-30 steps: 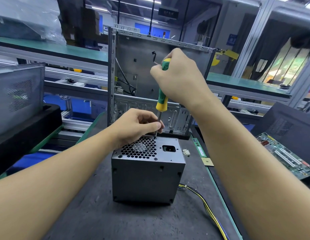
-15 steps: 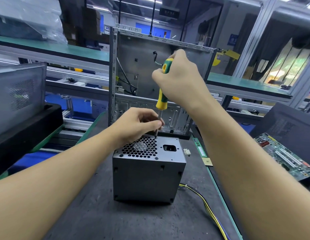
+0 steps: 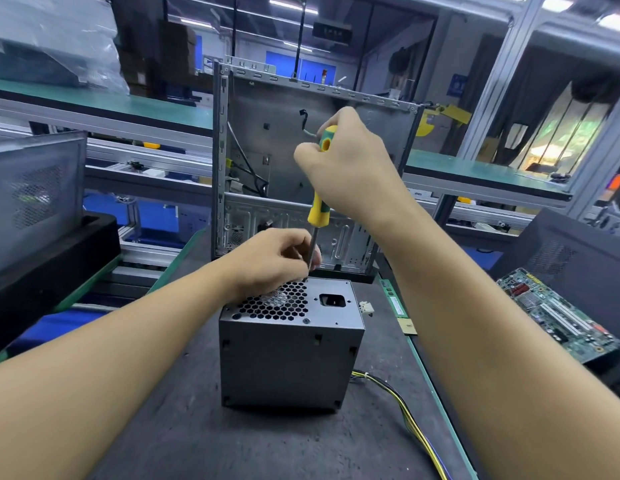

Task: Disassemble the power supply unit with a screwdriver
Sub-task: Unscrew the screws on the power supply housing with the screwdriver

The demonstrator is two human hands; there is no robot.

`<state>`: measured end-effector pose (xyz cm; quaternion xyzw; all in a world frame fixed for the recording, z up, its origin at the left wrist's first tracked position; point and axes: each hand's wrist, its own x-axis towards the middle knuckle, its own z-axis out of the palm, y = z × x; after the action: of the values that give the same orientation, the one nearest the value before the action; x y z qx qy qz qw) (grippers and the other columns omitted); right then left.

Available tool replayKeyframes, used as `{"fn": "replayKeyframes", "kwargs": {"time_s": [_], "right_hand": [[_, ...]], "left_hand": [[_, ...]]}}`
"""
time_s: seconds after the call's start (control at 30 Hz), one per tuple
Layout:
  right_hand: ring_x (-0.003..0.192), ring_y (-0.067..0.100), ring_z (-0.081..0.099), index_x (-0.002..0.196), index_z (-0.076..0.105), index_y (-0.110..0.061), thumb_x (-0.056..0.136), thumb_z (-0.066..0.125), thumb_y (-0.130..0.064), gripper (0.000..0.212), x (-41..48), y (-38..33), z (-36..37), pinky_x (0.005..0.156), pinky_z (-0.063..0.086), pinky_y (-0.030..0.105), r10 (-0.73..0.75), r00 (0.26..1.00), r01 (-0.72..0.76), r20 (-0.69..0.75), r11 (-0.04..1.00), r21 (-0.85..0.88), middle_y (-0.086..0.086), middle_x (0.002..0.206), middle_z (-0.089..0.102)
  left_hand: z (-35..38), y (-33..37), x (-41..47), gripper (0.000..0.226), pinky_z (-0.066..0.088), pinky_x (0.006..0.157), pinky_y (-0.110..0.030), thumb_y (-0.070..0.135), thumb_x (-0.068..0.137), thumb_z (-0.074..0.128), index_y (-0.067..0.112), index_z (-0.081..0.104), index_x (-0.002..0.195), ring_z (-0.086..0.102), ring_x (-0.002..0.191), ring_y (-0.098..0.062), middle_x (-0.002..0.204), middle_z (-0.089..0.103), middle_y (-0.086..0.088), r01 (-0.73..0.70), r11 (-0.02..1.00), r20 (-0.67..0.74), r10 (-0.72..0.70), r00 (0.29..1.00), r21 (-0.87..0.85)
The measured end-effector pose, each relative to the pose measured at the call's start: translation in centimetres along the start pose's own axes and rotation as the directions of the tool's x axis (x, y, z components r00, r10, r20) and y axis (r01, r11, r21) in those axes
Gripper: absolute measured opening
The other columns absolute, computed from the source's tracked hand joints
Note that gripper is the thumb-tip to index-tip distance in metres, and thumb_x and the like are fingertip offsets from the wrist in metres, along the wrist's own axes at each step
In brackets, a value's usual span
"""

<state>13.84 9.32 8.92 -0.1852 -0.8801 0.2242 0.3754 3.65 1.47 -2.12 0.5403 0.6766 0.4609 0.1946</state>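
Grey steel power supply unit [image 3: 291, 362] stands on our dark counter [image 3: 163, 445], fan grille [image 3: 277, 303] up, in front of the open PC case [image 3: 284, 133]. Our right hand [image 3: 350, 168] clenches the yellow-green screwdriver [image 3: 317, 212] handle, tip on the grille's far edge; fingers [image 3: 298, 244] of our left hand [image 3: 270, 261] pinch the shaft.

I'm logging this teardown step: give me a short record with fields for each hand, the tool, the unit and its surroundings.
power supply unit: stands on the dark mat, casing closed, wires trailing right
right hand: grips the screwdriver handle from above
left hand: pinches the screwdriver low, near its tip
screwdriver: nearly upright, tip on the top face beside the fan grille
behind: open computer chassis
right: circuit board
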Motion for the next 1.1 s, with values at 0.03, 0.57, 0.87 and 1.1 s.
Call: {"fn": "replayKeyframes", "kwargs": {"time_s": [0.03, 0.57, 0.87, 1.1], "right_hand": [[0.079, 0.020, 0.058, 0.107, 0.048, -0.016, 0.091, 0.051, -0.032, 0.023, 0.1, 0.1, -0.1, 0.064, 0.047, 0.034, 0.013, 1.000, -0.014, 0.012, 1.000, 0.018, -0.005, 0.086, 0.055], [0.059, 0.006, 0.052, 0.100, 0.051, -0.015, 0.090, 0.058, -0.026, 0.016, -0.2, 1.4, -2.3, 0.047, 0.040, 0.011, -0.021, 0.987, 0.047, -0.156, 0.985, 0.164, -0.007, 0.080, 0.056], [0.063, 0.013, 0.052, 0.104, 0.049, -0.012, 0.091, 0.058, -0.023, 0.019, -2.2, 2.0, -4.5, 0.056, 0.045, 0.025, -0.042, 0.984, 0.067, -0.171, 0.987, 0.143, -0.002, 0.079, 0.057], [0.063, 0.016, 0.052, 0.106, 0.048, -0.011, 0.091, 0.058, -0.021, 0.021, -3.2, 1.3, -4.9, 0.060, 0.051, 0.035, -0.072, 0.984, 0.096, -0.160, 0.984, 0.148, 0.001, 0.078, 0.057]], "left_hand": [[0.1, 0.1, -0.1, 0.026, 0.054, 0.065, -0.043, 0.015, 0.071, 0.054, 0.017, 0.069, 0.093, 0.061, 0.071, -0.018, 0.098, 0.070, -0.016, 0.019, 0.998, 0.035, -0.021, 0.999, 0.067], [0.2, -0.5, -0.3, 0.025, 0.056, 0.083, -0.025, 0.006, 0.085, 0.066, 0.028, 0.074, 0.078, 0.069, 0.086, -0.008, 0.088, 0.071, 0.010, -0.124, 0.945, -0.059, 0.148, 0.987, 0.302], [0.8, 0.0, -0.8, 0.029, 0.054, 0.073, -0.021, 0.003, 0.083, 0.069, 0.033, 0.071, 0.082, 0.066, 0.079, -0.011, 0.084, 0.071, 0.011, -0.189, 0.921, -0.082, 0.229, 0.970, 0.341], [1.0, 0.5, -0.8, 0.027, 0.045, 0.067, -0.010, -0.006, 0.075, 0.066, 0.020, 0.069, 0.072, 0.061, 0.079, -0.002, 0.081, 0.067, 0.007, -0.175, 0.875, -0.072, 0.232, 0.970, 0.451]]}}
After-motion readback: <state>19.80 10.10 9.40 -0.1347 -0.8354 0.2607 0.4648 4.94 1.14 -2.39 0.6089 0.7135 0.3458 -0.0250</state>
